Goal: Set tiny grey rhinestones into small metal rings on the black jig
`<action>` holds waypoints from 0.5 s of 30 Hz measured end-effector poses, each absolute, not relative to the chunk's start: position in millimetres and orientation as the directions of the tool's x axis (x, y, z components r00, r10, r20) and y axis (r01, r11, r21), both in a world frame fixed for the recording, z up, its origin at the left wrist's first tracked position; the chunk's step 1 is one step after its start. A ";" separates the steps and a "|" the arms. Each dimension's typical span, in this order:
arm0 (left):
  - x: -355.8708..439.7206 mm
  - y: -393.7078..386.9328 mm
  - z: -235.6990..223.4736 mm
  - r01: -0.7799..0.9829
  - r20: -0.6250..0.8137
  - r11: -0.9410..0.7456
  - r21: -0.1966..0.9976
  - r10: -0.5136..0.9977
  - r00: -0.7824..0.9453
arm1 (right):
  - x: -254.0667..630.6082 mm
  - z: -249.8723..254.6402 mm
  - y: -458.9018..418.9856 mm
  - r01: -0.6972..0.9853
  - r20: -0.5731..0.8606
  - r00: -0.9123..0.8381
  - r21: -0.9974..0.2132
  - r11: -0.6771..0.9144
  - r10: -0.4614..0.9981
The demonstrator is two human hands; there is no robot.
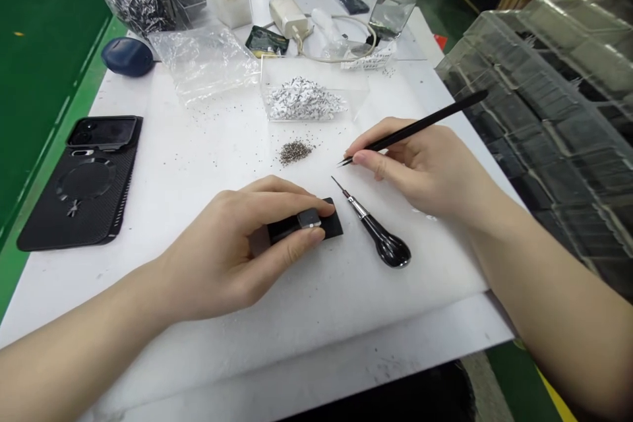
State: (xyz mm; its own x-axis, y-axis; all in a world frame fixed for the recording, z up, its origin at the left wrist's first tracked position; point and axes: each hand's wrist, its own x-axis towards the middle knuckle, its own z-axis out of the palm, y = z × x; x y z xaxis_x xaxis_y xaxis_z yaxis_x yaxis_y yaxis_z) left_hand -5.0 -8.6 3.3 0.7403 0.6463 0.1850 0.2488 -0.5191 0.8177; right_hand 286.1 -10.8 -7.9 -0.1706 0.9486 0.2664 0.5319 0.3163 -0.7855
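My left hand [247,237] is closed around a small dark rectangular part [309,217], pinched between thumb and fingers over a flat black block [335,219] on the table. The part's exact kind does not show, and my fingers hide much of the block. In my right hand [420,158] is a pair of black tweezers [425,122], tips pointing down and left, above the white surface. Between my hands lies a screwdriver [378,227] with a bulbous black handle. Beyond my left hand is a small pile of tiny screws [295,151].
A clear tray [306,115] of small white pieces stands behind the pile. At left lies a phone in a black case [89,178]; a blue mouse-shaped object [127,57] sits behind it. Plastic bags, a charger [288,16] and a water container [395,6] line the back. Clear boxes [548,92] are stacked right.
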 end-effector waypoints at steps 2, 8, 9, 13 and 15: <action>-4.8 -7.9 3.7 0.252 0.182 -0.522 0.815 0.643 0.744 | 287.0 -7.3 -10.4 0.516 0.251 -0.187 -0.798 0.313 0.950; -3.6 -8.4 3.5 0.257 0.191 -0.511 0.820 0.668 0.719 | 286.5 -3.0 -8.6 0.427 0.232 -0.140 -0.863 0.271 0.962; -3.8 -8.4 3.6 0.253 0.198 -0.515 0.819 0.669 0.717 | 285.7 -1.9 -8.7 0.391 0.253 -0.139 -0.874 0.287 0.958; -4.6 -8.2 3.4 0.247 0.203 -0.544 0.802 0.638 0.743 | 282.2 3.7 -11.5 0.253 0.339 -0.141 -0.896 0.365 0.930; -4.4 -9.0 2.5 0.238 0.212 -0.538 0.809 0.644 0.735 | 281.1 5.7 -13.8 0.203 0.356 -0.160 -0.901 0.383 0.921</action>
State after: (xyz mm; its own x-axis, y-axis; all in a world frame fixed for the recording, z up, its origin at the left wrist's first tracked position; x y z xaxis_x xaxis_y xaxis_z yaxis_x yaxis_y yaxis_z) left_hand -4.4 -9.0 2.5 0.7352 0.6438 0.2120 0.2380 -0.5380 0.8086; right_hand 281.1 -13.8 5.7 -0.1596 0.9208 0.3558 0.2035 0.3834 -0.9009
